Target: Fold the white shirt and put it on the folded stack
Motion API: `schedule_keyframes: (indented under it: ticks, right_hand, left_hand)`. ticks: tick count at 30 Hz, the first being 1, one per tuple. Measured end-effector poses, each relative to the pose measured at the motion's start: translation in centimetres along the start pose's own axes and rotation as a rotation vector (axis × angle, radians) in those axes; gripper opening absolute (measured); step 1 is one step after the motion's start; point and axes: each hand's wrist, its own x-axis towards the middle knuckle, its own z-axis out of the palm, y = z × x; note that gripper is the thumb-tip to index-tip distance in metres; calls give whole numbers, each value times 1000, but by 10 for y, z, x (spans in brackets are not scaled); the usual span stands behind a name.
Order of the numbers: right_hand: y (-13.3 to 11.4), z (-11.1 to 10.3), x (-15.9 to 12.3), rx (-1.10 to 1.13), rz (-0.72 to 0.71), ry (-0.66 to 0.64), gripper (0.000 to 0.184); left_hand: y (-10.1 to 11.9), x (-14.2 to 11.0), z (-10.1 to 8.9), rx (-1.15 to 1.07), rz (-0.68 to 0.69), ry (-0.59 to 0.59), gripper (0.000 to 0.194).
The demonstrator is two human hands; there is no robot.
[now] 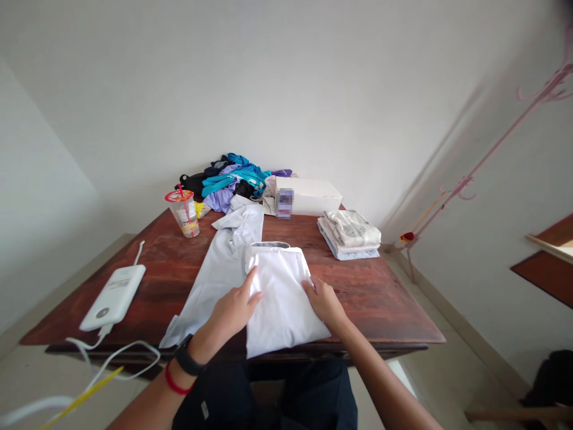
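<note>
A white folded garment (284, 298) lies at the front of the wooden table, its lower end reaching the edge. Its exact kind is unclear. My left hand (233, 307) holds the garment's left side, with thumb and forefinger on top and the other fingers mostly hidden. On the right side, my right hand (326, 303) grips the cloth's edge, thumb on top and fingers partly out of sight. Pale grey-white cloth (208, 280) stretches out flat and wrinkled along the left; whether it joins the folded garment cannot be made out.
A stack of folded clothes (351, 234) sits at right. Behind are a white box (308, 196) and a heap of clothes (239, 176). A plastic cup with a straw (184, 216) and a cabled white power bank (114, 295) stand left. A pink coat stand (492, 155) leans across the right side.
</note>
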Motion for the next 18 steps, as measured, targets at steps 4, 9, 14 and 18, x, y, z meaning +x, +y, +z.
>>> schedule_keyframes:
  ticks: [4,9,14,18]
  right_hand:
    - [-3,-3,1,-104,18,-37,35]
    - [-14,-15,0,-173,73,13,48]
    - [-33,-13,3,-176,-230,254,49]
    - [-41,16,10,-190,-372,174,53]
  left_hand:
    - [5,2,-14,196,-21,107,70]
    - [16,11,-4,213,349,377,63]
    - [23,39,26,59,548,259,53]
    - [22,66,43,17,577,237,53]
